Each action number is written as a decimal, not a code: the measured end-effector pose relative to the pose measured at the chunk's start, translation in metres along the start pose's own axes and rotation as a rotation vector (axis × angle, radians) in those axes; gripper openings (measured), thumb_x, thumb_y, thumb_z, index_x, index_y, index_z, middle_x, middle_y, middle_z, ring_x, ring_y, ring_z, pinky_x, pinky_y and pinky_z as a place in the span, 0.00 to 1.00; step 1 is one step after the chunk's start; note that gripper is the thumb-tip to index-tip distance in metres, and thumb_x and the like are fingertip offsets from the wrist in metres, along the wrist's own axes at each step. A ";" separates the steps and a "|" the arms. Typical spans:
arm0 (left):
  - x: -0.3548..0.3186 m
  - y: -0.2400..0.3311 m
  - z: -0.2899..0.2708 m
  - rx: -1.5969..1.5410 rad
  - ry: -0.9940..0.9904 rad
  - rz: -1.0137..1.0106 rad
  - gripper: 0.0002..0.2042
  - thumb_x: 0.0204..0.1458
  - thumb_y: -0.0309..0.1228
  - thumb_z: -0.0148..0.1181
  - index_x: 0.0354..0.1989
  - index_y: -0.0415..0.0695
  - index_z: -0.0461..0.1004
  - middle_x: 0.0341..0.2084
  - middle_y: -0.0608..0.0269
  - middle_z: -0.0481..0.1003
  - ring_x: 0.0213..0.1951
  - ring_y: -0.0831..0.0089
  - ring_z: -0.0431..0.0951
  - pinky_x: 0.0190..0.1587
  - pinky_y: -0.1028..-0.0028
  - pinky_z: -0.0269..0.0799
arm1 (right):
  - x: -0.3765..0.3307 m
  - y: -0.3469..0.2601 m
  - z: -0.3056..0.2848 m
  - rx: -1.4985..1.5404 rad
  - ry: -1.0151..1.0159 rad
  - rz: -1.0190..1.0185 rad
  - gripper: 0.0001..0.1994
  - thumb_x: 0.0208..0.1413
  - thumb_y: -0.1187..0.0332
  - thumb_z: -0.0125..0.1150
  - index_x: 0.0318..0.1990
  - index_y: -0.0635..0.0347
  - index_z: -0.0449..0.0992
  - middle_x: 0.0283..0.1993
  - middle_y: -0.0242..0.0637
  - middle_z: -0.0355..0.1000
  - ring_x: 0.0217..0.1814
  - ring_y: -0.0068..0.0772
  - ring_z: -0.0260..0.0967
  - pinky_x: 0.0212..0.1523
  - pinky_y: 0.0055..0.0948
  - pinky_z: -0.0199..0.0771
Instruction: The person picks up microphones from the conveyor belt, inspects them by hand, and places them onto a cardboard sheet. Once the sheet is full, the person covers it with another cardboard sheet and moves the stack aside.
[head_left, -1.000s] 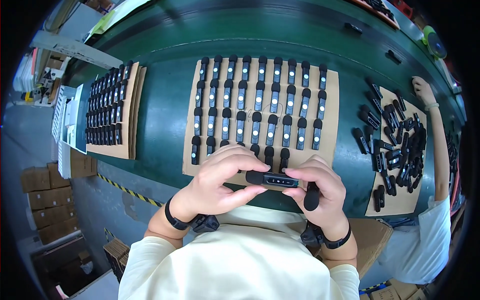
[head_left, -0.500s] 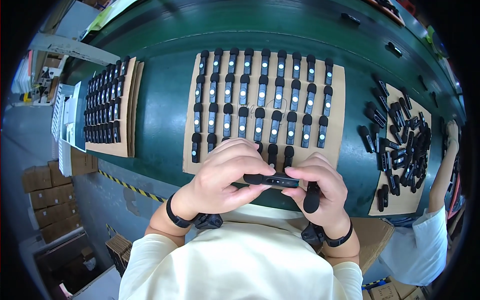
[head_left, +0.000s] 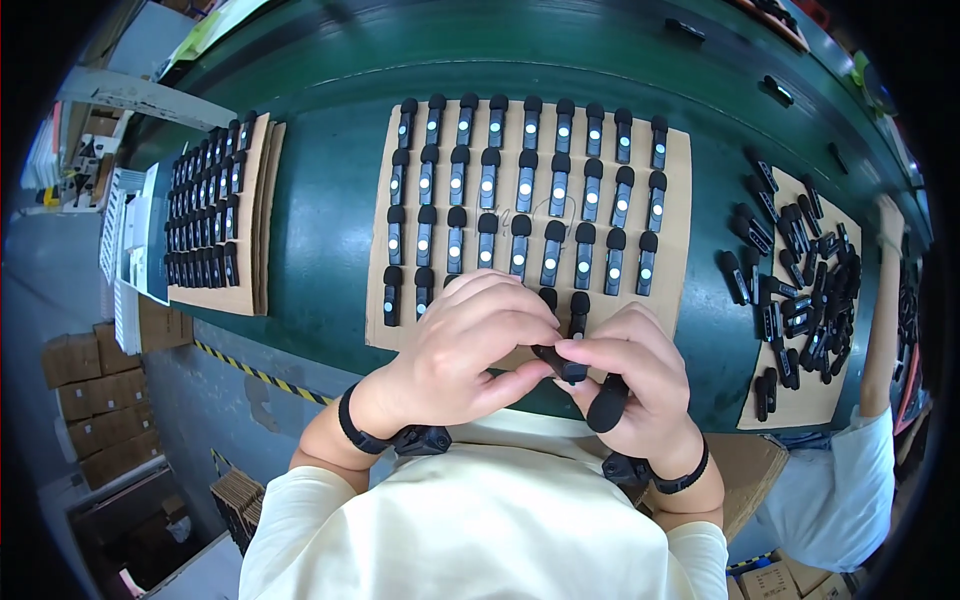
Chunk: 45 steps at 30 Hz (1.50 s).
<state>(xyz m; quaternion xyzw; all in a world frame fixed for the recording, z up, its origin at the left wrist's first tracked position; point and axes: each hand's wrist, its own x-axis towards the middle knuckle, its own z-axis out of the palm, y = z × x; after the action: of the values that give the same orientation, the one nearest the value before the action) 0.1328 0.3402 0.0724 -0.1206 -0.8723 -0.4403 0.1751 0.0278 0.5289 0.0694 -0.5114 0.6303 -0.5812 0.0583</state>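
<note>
While both hands meet at the near edge of the green table (head_left: 320,200), the left hand (head_left: 465,345) and right hand (head_left: 640,385) pinch one small black part (head_left: 562,365) between closed fingertips — held close over the cardboard sheet (head_left: 675,180), likely so it can join the neat rows there. A black foam-like cap (head_left: 606,404) sits tucked under the right fingers. Loose parts (head_left: 800,280) lie heaped to the right — unsorted stock, seemingly.

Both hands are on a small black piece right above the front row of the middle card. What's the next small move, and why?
Probably set the small black piece down in the front row of the middle card, beside the last unit. Left hand and right hand pinch it just above that row, which looks only partly filled.
</note>
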 end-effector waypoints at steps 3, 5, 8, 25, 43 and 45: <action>0.000 -0.001 0.001 0.035 -0.013 -0.004 0.15 0.41 0.24 0.71 0.39 0.42 0.78 0.39 0.56 0.78 0.41 0.58 0.78 0.52 0.59 0.71 | -0.003 -0.001 -0.002 -0.084 -0.028 0.001 0.17 0.41 0.80 0.69 0.43 0.62 0.78 0.32 0.37 0.73 0.30 0.36 0.68 0.30 0.30 0.65; -0.001 0.000 0.001 0.043 -0.021 -0.006 0.14 0.41 0.24 0.71 0.39 0.42 0.78 0.40 0.56 0.78 0.41 0.58 0.78 0.52 0.59 0.71 | -0.011 -0.002 -0.006 -0.192 -0.058 0.040 0.19 0.39 0.81 0.68 0.43 0.62 0.78 0.32 0.39 0.74 0.30 0.38 0.68 0.30 0.32 0.66; -0.004 0.002 -0.011 0.091 -0.033 -0.067 0.13 0.43 0.23 0.69 0.39 0.41 0.78 0.42 0.55 0.78 0.42 0.58 0.78 0.51 0.60 0.71 | -0.028 0.000 -0.017 -0.312 -0.084 0.085 0.20 0.38 0.81 0.67 0.44 0.62 0.77 0.32 0.40 0.74 0.30 0.40 0.68 0.29 0.34 0.67; -0.015 -0.007 -0.024 0.098 0.080 -0.117 0.12 0.42 0.25 0.71 0.36 0.42 0.78 0.41 0.57 0.78 0.40 0.60 0.77 0.44 0.66 0.70 | -0.087 0.017 -0.007 -0.720 -0.217 0.096 0.19 0.40 0.75 0.70 0.44 0.61 0.77 0.34 0.36 0.71 0.32 0.39 0.69 0.32 0.35 0.68; -0.010 -0.004 -0.021 0.080 0.024 -0.064 0.12 0.41 0.24 0.71 0.36 0.42 0.78 0.40 0.58 0.78 0.40 0.60 0.77 0.43 0.64 0.71 | -0.065 0.008 -0.015 -0.255 -0.002 0.429 0.17 0.42 0.81 0.69 0.42 0.61 0.74 0.33 0.41 0.70 0.33 0.40 0.69 0.36 0.32 0.71; -0.009 -0.002 -0.021 0.084 0.023 -0.057 0.13 0.41 0.24 0.71 0.36 0.42 0.78 0.40 0.58 0.78 0.40 0.60 0.77 0.44 0.64 0.71 | -0.054 0.001 -0.016 -0.030 0.060 0.492 0.17 0.42 0.82 0.69 0.41 0.61 0.73 0.34 0.42 0.70 0.33 0.40 0.69 0.35 0.30 0.71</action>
<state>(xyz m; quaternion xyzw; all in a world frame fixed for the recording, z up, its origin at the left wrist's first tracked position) 0.1446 0.3212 0.0785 -0.0833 -0.8911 -0.4093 0.1774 0.0419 0.5784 0.0456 -0.3261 0.7458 -0.5550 0.1716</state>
